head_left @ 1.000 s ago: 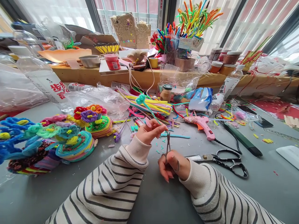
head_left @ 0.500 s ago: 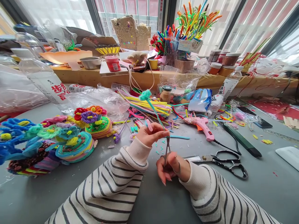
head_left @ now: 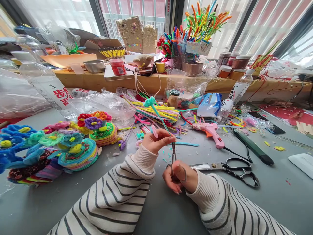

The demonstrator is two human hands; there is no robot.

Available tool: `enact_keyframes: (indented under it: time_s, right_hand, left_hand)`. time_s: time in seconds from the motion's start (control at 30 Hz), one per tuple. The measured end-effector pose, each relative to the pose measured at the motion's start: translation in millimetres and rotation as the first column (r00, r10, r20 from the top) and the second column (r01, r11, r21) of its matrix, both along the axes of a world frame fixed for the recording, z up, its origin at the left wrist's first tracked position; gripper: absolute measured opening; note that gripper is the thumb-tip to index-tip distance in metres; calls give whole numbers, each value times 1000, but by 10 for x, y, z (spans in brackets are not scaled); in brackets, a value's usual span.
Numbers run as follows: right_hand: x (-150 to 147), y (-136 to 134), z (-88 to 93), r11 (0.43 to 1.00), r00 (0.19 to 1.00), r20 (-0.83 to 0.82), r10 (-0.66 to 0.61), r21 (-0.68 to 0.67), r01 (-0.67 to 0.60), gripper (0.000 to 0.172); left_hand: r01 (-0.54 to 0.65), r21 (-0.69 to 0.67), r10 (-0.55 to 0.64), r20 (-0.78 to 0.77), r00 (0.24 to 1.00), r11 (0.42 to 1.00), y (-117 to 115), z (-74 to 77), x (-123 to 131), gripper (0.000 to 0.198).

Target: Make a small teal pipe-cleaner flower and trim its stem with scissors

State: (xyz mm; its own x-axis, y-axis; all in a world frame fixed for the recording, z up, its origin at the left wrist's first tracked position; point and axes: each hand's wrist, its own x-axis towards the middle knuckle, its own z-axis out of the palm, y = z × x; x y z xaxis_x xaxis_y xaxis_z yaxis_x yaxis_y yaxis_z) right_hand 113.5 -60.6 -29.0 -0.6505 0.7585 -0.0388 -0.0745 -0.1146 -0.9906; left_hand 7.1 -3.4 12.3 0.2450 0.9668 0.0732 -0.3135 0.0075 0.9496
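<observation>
Between thumb and fingers, my left hand (head_left: 156,141) pinches the thin stem of a teal pipe-cleaner flower (head_left: 149,101), whose fuzzy head points up and to the left. My right hand (head_left: 179,176) is closed around the handles of small scissors (head_left: 173,151). Their blades point up and meet the lower end of the stem just under my left fingertips. A pink piece (head_left: 154,131) sticks up by my left fingers; how it is held I cannot tell. Tiny teal clippings (head_left: 165,160) lie on the table between my hands.
Large black-handled scissors (head_left: 225,167) lie right of my right hand. Beyond are a pink glue gun (head_left: 210,130) with its cord and a bundle of pipe cleaners (head_left: 156,109). Finished fuzzy flowers on round bases (head_left: 78,156) stand at left. A green-black tool (head_left: 254,148) lies farther right.
The flower head has shifted slightly left and down. My left fingertips and the small scissors have moved a little left, and the scissor blades look closer together.
</observation>
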Motion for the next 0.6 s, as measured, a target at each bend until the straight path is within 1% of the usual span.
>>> enact_keyframes:
  time_s: [0.07, 0.2, 0.27, 0.37, 0.47, 0.6]
  right_hand:
    - [-1, 12, -18, 1000, 999, -22, 24, -11, -25, 74]
    - [-16, 66, -66, 986, 982, -115, 147, -64, -154, 83]
    - [-24, 86, -73, 979, 974, -146, 170, -90, -184, 85]
    - [-25, 83, -51, 978, 974, -158, 160, -107, -178, 83]
    - [-19, 56, -24, 986, 982, -150, 113, -106, -129, 80]
    - [-17, 39, -43, 992, 987, -146, 73, -96, -88, 78]
  left_hand:
    - [43, -21, -42, 19, 999, 999, 19, -11, -7, 17]
    - [170, -70, -169, 9, 986, 983, 65, -30, -30, 17]
    - [191, -69, -192, -6, 981, 979, 75, -31, -35, 17]
    - [176, -56, -176, 8, 984, 983, 66, -25, -30, 18]
    - [147, -52, -146, 12, 989, 988, 53, -20, -24, 19]
    - [148, -65, -149, -9, 989, 987, 51, -16, -20, 19]
